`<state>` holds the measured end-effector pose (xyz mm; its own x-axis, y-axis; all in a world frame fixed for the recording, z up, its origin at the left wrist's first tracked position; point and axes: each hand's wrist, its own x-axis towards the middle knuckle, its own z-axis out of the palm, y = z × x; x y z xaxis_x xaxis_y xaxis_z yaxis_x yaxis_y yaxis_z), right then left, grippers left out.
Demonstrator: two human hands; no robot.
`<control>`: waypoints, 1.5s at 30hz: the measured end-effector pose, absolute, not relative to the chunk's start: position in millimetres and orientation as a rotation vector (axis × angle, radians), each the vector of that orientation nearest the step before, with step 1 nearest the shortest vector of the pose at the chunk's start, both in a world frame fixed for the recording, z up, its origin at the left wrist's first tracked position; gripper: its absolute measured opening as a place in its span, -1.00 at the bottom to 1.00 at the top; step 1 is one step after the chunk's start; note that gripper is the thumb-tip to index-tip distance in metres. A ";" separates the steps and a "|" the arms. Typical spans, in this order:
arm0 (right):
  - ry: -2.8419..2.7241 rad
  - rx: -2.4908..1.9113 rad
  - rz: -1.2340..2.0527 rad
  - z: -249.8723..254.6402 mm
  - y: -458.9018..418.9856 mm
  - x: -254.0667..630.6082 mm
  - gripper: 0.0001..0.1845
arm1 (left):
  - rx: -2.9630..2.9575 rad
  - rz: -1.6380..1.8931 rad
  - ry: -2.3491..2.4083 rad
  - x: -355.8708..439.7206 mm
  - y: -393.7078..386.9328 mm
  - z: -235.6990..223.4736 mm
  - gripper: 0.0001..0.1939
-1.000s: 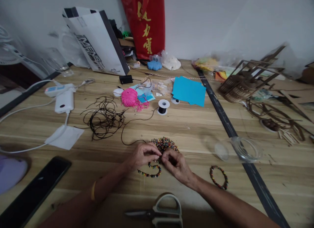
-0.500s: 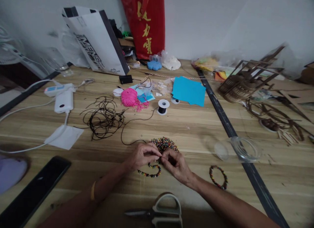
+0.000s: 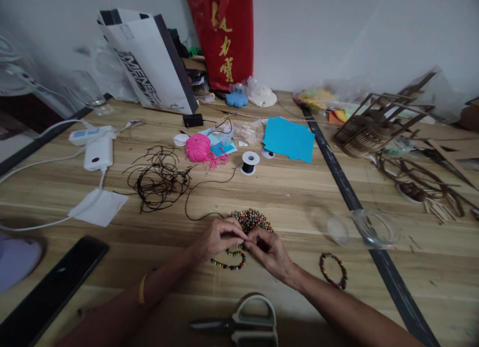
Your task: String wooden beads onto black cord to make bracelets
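Observation:
My left hand (image 3: 216,237) and my right hand (image 3: 268,252) meet over the wooden table, fingertips pinched together on a partly strung strand of coloured beads (image 3: 229,263) that curls below them. Both hands are closed in a pinch. Just beyond the fingers lies a pile of loose coloured beads (image 3: 250,219). A thin black cord (image 3: 194,192) runs from the hands up to a small black thread spool (image 3: 249,162). A closed bead bracelet (image 3: 333,269) lies to the right of my right wrist.
Scissors (image 3: 243,324) lie at the near edge. A clear round container (image 3: 368,227) sits right, a tangle of black cord (image 3: 157,180) and pink yarn (image 3: 198,148) behind. A phone (image 3: 52,287), a charger (image 3: 98,155), blue paper (image 3: 288,139) and wooden parts (image 3: 374,125) surround them.

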<state>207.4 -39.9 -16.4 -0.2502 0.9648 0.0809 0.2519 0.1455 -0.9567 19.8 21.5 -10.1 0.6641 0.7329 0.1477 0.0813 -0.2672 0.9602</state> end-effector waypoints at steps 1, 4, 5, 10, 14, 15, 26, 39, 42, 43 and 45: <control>-1.640 -1.192 1.155 -17.0 -39.8 207.5 -0.71 | 1.748 0.716 0.658 19.7 21.7 -10.5 -0.85; -1.623 -1.184 1.162 -18.3 -39.9 207.8 -0.71 | 1.739 0.702 0.654 19.6 21.5 -10.2 -0.86; -1.614 -1.181 1.167 -18.7 -40.1 207.9 -0.71 | 1.733 0.703 0.652 19.8 21.2 -9.9 -0.87; -1.544 -1.190 1.223 -22.4 -41.4 207.4 -0.69 | 1.588 0.682 0.672 21.3 17.2 -9.4 -0.84; -1.506 -1.171 1.257 -24.4 -41.5 206.9 -0.66 | 1.430 0.606 0.730 22.0 15.1 -10.0 -0.77; -1.505 -1.166 1.262 -24.3 -41.4 206.7 -0.66 | 1.411 0.595 0.741 21.9 15.0 -10.1 -0.76; -1.619 -1.105 1.196 -15.0 -40.2 208.4 -0.82 | 1.521 0.680 0.660 20.8 18.9 -7.1 -0.80; -1.679 -0.966 1.083 -1.7 -39.6 207.9 -0.80 | 1.598 0.848 0.633 20.1 20.6 8.8 -0.75; -1.641 -0.949 1.148 -6.2 -41.0 207.8 -0.78 | 1.642 0.853 0.621 21.9 18.2 10.0 -0.78; -1.634 -0.945 1.179 -7.4 -41.4 208.0 -0.78 | 1.657 0.853 0.623 22.3 17.3 10.2 -0.79; -1.627 -0.946 1.218 -9.2 -41.8 208.4 -0.79 | 1.678 0.847 0.623 22.7 15.8 10.9 -0.81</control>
<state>208.4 -41.8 -9.2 -0.3329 0.9223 0.1965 0.0717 0.2325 -0.9700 22.7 15.8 10.9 0.6061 0.7649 0.2181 -0.0201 -0.2594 0.9656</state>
